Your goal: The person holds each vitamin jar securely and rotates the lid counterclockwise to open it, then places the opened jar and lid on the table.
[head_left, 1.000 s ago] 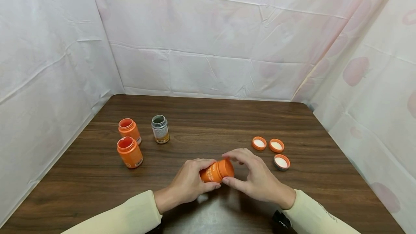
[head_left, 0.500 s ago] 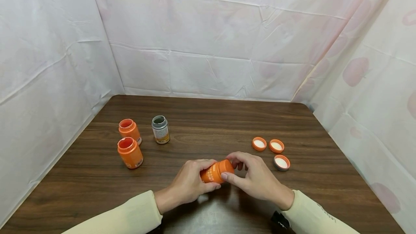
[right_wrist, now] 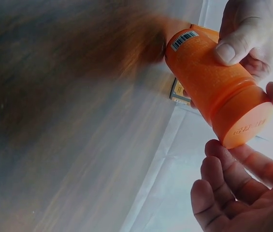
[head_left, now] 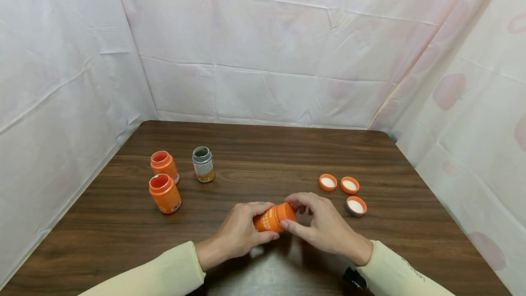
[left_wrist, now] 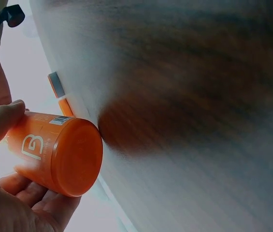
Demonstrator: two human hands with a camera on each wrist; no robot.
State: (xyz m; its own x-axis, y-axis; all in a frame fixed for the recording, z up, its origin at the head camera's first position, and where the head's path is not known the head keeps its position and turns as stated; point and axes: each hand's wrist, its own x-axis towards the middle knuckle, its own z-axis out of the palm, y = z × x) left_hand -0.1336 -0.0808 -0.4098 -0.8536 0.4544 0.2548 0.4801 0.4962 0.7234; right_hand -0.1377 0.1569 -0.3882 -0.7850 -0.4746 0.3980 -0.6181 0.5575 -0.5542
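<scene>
My left hand (head_left: 240, 229) grips an orange bottle (left_wrist: 35, 140) round its body, tilted over the table with its cap end toward the right. At that end, my right hand (head_left: 322, 220) pinches the orange cap (right_wrist: 242, 118) between thumb and fingertips; the cap sits on the bottle's neck. In the right wrist view the left thumb (right_wrist: 235, 48) presses on the bottle's side near a barcode. The left wrist view shows the bottle's round base (left_wrist: 78, 157) close to the table surface.
Two orange bottles (head_left: 163, 163) (head_left: 165, 195) without caps and a grey one (head_left: 203, 167), also uncapped, stand upright at the left. Two orange caps (head_left: 327, 187) (head_left: 349, 191) and a grey-sided one (head_left: 355, 209) lie white-lined side up at the right. Cloth walls (head_left: 263, 99) border the table.
My right hand's fingers have closed in on the cap and shifted slightly, the thumb moving up along its rim. The left hand and the bottle have stayed in place.
</scene>
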